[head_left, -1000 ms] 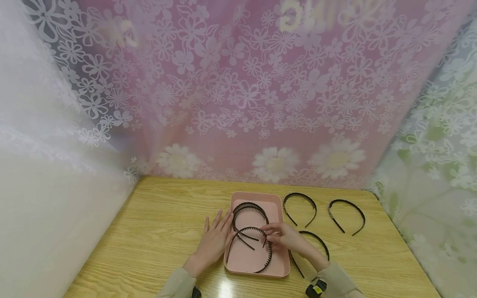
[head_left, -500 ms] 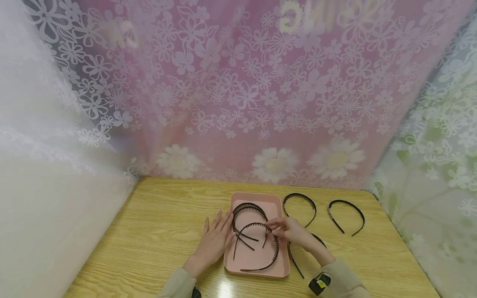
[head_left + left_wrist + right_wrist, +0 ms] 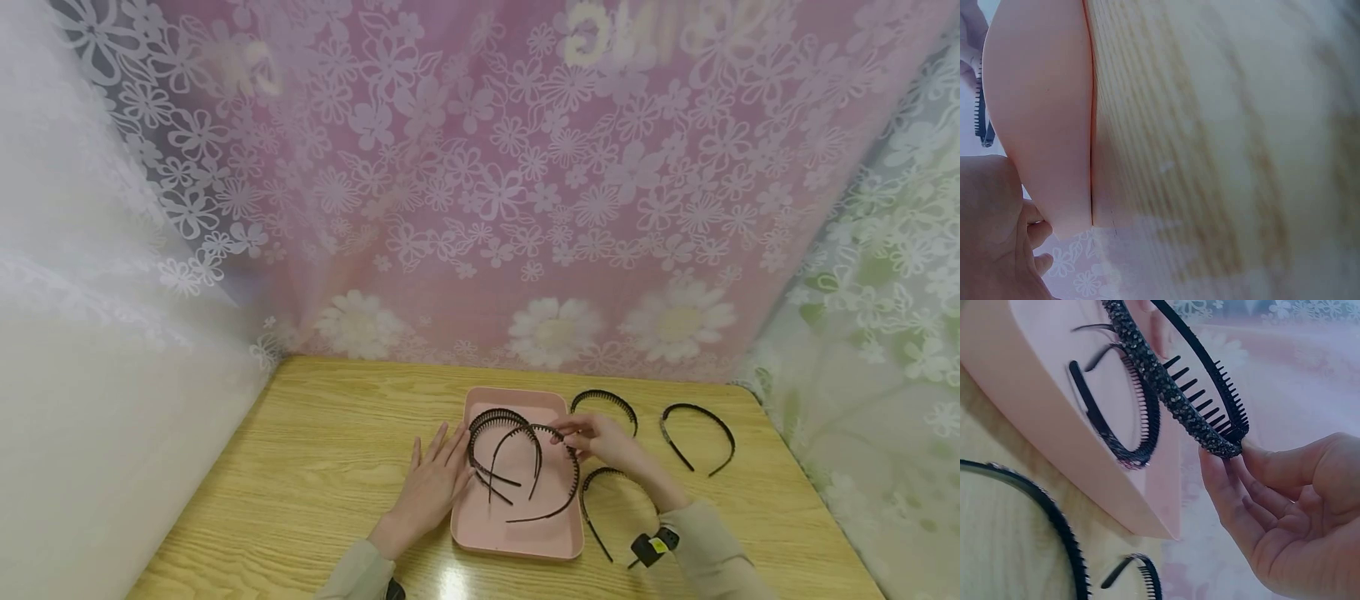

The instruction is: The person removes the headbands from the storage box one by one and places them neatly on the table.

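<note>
My right hand (image 3: 600, 440) pinches a black toothed headband (image 3: 577, 483) over the right side of a pink tray (image 3: 517, 537). In the right wrist view, dark glittering stones cover this headband's outer face (image 3: 1166, 387), and thumb and fingertips grip it at the top of its curve. Beneath it, overlapping black headbands (image 3: 504, 412) lie in the tray's far left part. My left hand (image 3: 429, 487) rests at the tray's left wall with its fingers extended. The left wrist view shows that wall (image 3: 1041, 81) up close beside the hand.
Right of the tray, three more black headbands lie on the wooden table (image 3: 337, 450): one far back (image 3: 603, 393), one at the far right (image 3: 701, 407), one nearer (image 3: 600, 472), partly behind the right wrist. A flowered pink curtain (image 3: 487, 250) hangs along the table's back edge.
My right hand has shifted right and farther back, carrying the headband from the tray's near middle toward its right side. The left hand has stayed in place.
</note>
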Tool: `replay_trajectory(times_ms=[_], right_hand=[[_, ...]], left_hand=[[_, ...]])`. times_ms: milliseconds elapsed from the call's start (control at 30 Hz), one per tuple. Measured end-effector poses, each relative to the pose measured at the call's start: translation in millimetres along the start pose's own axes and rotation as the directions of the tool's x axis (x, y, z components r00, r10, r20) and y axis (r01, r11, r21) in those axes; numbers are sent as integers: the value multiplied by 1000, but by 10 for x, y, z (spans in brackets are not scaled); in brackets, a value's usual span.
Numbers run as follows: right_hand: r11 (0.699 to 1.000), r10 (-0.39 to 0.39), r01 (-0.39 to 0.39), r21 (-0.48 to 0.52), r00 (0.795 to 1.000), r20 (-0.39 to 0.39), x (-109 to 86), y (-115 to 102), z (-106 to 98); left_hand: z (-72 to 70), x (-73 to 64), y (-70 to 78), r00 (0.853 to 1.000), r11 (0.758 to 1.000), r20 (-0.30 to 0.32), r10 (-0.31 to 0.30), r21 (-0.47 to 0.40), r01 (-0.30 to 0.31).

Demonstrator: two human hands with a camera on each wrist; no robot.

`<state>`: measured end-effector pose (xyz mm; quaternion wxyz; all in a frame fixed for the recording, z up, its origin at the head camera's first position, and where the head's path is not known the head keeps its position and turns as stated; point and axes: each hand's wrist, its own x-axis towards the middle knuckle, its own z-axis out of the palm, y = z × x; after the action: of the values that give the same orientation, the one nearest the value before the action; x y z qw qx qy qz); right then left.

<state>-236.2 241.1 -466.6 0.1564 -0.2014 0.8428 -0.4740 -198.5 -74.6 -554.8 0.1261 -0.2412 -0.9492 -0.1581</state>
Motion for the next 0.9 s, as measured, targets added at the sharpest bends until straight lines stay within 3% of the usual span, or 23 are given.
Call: replay_trajectory(times_ms=[300,567,900], right_hand=[[998,-43,42,-35,999,-15,-16,-90,-96],[999,-23,22,-49,999,-29,-42,-110,-172],[997,-11,9,-73,999,-31,-119,-90,-316]], left_hand=[[19,-9,-5,999,1000,-45,20,1,-20],[25,-11,-15,1000,1000,-5,3,-12,-3],[38,3,-24,1000,1000,-9,6,-5,-6]])
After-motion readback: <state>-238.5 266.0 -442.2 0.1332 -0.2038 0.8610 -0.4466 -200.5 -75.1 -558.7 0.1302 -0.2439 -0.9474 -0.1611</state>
